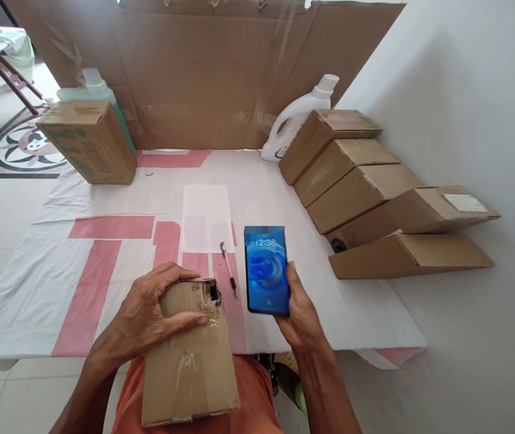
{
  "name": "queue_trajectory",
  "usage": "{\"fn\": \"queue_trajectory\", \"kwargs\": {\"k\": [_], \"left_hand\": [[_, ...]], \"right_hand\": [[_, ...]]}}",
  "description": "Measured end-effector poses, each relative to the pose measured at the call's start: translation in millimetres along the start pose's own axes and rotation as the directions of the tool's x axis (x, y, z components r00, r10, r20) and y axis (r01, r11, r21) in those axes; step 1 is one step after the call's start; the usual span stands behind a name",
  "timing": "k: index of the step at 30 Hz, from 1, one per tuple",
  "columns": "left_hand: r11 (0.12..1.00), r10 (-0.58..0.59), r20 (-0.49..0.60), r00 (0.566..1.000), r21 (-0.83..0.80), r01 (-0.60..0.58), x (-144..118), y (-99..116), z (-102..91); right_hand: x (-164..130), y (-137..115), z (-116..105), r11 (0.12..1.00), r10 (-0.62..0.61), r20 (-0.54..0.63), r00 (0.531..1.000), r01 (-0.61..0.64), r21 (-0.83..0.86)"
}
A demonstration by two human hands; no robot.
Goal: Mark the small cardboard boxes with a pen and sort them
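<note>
My left hand (158, 310) grips the top end of a brown cardboard box (189, 367), thumb across its face and fingers over the far edge. The box leans at the table's near edge, over my lap, and has a torn dark hole in its upper right corner. In my right hand (300, 307) is a smartphone (266, 271), held upright with its lit blue screen facing me and showing 12:38. Between the box and the phone a black and clear pen (229, 270) lies on the cloth. Beyond the pen is a pale paper sheet (206, 208).
A white and pink cloth (135, 277) covers the table. Several cardboard boxes (356, 187) stand in a row along the right wall, with a white jug (300, 117) behind them. At back left, another box (97, 141) stands before a green bottle (99, 87). A cardboard panel (194, 78) closes the back.
</note>
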State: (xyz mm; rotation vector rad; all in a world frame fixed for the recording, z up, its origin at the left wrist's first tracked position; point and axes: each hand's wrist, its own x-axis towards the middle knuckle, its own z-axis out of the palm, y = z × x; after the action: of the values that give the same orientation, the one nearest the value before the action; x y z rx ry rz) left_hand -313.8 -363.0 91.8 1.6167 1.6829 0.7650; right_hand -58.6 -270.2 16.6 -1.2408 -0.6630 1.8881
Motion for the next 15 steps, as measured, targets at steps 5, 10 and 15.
{"fn": "queue_trajectory", "kwargs": {"k": [5,10,15], "left_hand": [[1.000,-0.004,-0.014,1.000,-0.003,0.004,2,0,1.3],[0.999,-0.026,-0.076,0.997,-0.047,0.022,-1,-2,3.2],[0.924,-0.069,-0.134,0.989,-0.382,0.012,-8,-18,7.4]], "right_hand": [[62,36,-28,0.902,-0.151,-0.121,0.981,0.087,-0.423],[77,44,-37,0.778,-0.287,-0.157,0.945,0.134,-0.614],[74,43,-45,0.567,-0.433,-0.123,0.893,0.163,-0.808]]}}
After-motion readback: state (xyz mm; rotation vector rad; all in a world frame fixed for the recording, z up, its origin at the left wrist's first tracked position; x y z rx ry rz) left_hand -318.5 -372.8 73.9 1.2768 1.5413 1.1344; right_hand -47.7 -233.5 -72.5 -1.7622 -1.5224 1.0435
